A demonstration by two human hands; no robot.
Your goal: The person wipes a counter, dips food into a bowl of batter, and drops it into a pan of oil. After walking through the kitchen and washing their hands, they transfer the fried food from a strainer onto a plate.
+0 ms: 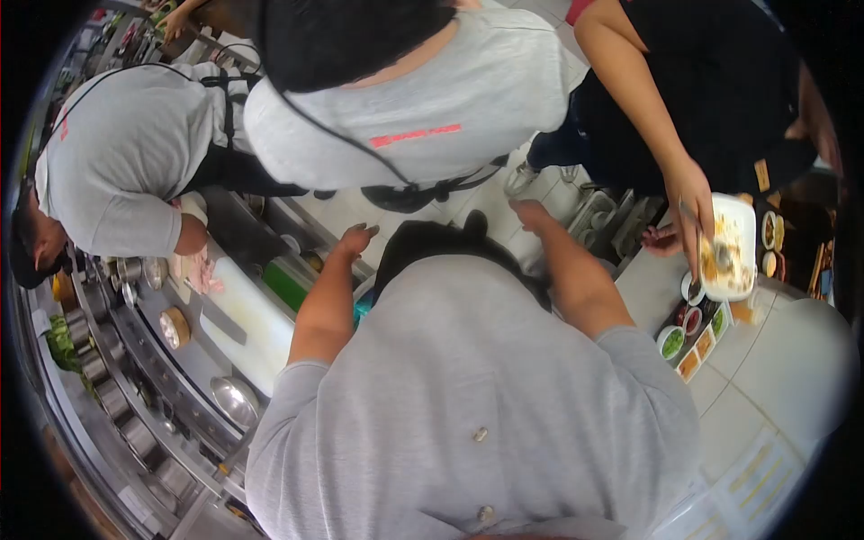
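My left hand point(358, 241) is held out over the floor in front of my dark apron point(430, 243), beside the left counter. Its fingers look slightly apart, and nothing shows in it. On the other side, my right hand point(531, 215) is stretched forward near the right counter, loosely open and with no visible object in it. Neither hand appears to touch a work surface. The left hand is nearest to a green board point(285, 286) and a white cutting board point(256, 319). A knife point(222, 324) lies on the white board.
Ahead stands a person in a grey shirt point(414, 117); another bends over the left counter, near raw meat point(203, 273). At right a co-worker's hand point(688, 202) holds a white tray point(736, 243) above sauce bowls point(670, 342). A metal bowl point(236, 399) sits lower left.
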